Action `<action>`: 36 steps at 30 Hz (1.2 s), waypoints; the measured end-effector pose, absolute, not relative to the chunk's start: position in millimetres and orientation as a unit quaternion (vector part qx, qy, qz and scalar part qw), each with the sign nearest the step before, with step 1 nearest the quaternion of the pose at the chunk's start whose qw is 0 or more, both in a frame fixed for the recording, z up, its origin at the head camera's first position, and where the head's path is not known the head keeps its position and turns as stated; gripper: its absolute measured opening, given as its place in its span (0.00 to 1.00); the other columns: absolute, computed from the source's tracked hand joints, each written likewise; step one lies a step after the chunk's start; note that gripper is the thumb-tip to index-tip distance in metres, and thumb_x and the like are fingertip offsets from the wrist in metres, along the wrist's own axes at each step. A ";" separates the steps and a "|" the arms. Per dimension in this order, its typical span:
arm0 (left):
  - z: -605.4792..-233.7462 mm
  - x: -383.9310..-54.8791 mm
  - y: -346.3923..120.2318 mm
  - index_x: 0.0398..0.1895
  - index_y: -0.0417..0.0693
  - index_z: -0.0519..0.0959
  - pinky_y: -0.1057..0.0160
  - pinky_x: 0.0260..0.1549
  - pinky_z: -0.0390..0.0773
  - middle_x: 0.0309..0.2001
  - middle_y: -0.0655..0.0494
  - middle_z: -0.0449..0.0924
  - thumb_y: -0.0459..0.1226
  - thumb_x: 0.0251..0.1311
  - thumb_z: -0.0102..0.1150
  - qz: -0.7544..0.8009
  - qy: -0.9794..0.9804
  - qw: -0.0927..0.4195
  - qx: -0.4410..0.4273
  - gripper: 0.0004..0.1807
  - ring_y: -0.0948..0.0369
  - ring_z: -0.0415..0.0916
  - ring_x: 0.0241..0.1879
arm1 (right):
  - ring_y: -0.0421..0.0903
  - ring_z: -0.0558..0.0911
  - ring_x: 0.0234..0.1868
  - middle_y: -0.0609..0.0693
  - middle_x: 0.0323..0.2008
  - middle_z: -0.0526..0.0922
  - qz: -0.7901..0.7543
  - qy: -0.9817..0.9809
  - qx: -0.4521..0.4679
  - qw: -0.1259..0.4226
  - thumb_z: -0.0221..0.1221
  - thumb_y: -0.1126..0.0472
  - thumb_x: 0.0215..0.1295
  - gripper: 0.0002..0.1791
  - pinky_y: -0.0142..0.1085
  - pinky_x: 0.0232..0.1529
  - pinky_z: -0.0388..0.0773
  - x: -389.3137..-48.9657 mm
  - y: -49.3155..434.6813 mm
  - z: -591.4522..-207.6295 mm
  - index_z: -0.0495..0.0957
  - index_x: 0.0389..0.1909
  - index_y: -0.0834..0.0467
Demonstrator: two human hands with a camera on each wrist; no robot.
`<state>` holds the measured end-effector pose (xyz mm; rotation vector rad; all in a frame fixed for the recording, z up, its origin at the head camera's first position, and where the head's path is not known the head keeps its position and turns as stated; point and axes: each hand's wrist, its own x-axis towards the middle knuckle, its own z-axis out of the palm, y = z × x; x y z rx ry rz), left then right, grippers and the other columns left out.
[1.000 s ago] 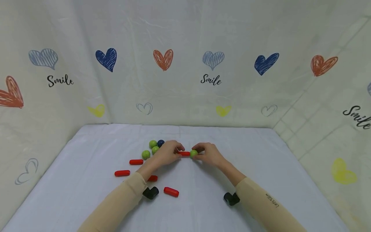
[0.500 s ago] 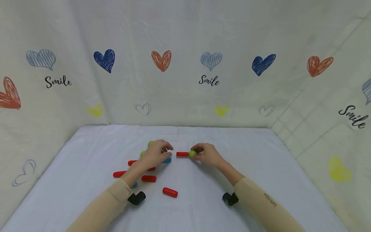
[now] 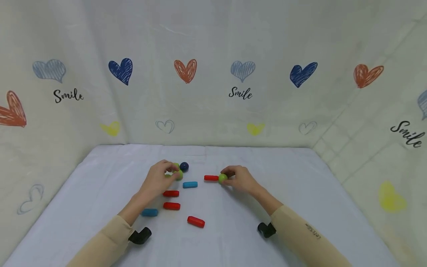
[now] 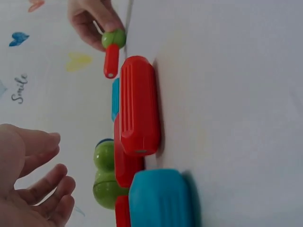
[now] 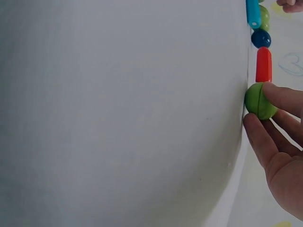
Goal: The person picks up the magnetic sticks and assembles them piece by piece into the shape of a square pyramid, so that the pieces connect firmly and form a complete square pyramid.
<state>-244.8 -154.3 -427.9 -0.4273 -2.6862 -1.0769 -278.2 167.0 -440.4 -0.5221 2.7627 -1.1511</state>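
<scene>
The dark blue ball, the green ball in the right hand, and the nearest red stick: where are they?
dark blue ball [image 3: 184, 166], head view, its middle.
green ball [image 3: 222, 178], head view, its visible front.
nearest red stick [image 3: 196, 221], head view, mid-length.

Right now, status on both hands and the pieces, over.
Right hand pinches green ball, red rod joined to it. Left hand at loose green balls, grip unclear. Blue rod lies between.

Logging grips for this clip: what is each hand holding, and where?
Right hand pinches the green ball joined to a red rod. Left hand holds nothing.
</scene>
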 end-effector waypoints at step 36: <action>-429.5 -260.1 -195.0 0.60 0.42 0.78 0.55 0.44 0.83 0.53 0.44 0.79 0.41 0.62 0.72 -0.398 -0.911 -0.076 -0.076 0.25 0.47 0.76 0.51 | 0.48 0.83 0.48 0.47 0.43 0.85 -0.377 0.911 -0.159 0.058 0.70 0.66 0.63 0.15 0.39 0.46 0.82 -274.8 170.8 -436.5 0.84 0.51 0.59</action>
